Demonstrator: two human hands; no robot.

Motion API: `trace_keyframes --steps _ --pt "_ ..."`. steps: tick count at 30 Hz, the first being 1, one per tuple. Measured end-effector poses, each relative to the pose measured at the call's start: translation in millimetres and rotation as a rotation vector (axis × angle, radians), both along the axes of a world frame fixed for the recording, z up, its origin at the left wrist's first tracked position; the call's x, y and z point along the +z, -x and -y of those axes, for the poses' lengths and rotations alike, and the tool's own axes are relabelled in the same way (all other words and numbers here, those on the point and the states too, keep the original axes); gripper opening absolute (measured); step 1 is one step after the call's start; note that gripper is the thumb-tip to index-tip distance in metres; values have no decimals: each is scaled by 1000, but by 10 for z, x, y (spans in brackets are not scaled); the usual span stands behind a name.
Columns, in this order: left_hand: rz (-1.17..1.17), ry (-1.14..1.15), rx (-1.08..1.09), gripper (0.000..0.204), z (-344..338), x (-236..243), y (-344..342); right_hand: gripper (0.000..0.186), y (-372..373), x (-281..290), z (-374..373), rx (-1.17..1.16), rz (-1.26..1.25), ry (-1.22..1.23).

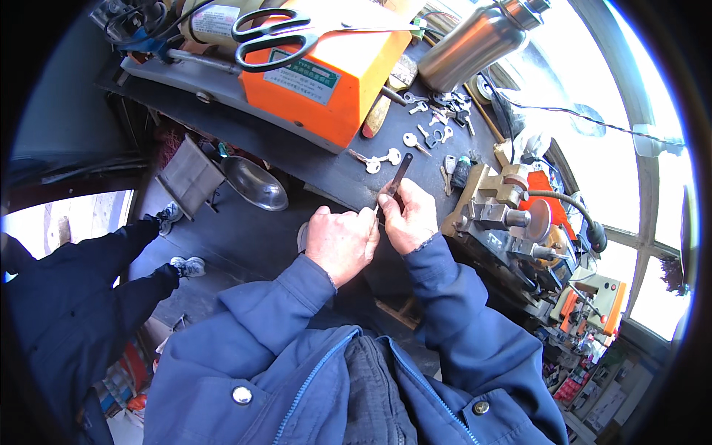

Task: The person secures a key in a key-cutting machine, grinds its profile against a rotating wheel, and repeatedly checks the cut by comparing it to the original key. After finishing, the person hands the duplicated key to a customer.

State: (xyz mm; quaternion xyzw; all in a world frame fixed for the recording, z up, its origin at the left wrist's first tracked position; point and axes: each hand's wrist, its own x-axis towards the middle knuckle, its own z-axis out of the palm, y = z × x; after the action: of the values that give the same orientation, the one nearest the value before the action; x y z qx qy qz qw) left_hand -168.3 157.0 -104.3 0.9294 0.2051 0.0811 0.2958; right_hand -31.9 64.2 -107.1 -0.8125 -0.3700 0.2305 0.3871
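Just beyond the bench's front edge (337, 195), my right hand (408, 220) grips a thin dark flat metal tool (402, 168), which looks like a file, pointing up and away from me. My left hand (340, 245) is closed beside it, its fingertips close to the tool's lower end; what it pinches is too small and hidden to make out. Loose keys (389, 157) lie on the dark bench top above my hands, with more keys (437, 119) farther back.
An orange machine (341, 89) with black-handled scissors (271, 41) fills the back left; a steel bottle (475, 52) stands behind. A key-cutting machine (512, 215) is at right. Below left are a metal bowl (256, 185) and another person's dark-clothed legs (133, 289).
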Motion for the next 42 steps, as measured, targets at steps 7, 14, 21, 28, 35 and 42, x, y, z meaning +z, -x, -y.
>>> trace_keyframes --steps 7,14,21,28,35,42 --pt "-5 1 -8 20 -2 -24 -12 4 28 33 21 -69 -273 4" --pt "2 29 12 20 -13 10 -12 5 61 -66 -63 -161 76 -168" --pt "36 166 55 21 -17 -24 7 6 47 -3 -30 -101 -181 -14" --pt "26 174 60 23 -25 -6 13 4 37 -52 -17 -57 -295 13" --pt "7 153 92 22 -142 145 15 6 91 -118 -21 -429 -388 -156" --pt "-59 80 247 35 -617 291 -26 6 163 -118 64 -402 -428 -317"
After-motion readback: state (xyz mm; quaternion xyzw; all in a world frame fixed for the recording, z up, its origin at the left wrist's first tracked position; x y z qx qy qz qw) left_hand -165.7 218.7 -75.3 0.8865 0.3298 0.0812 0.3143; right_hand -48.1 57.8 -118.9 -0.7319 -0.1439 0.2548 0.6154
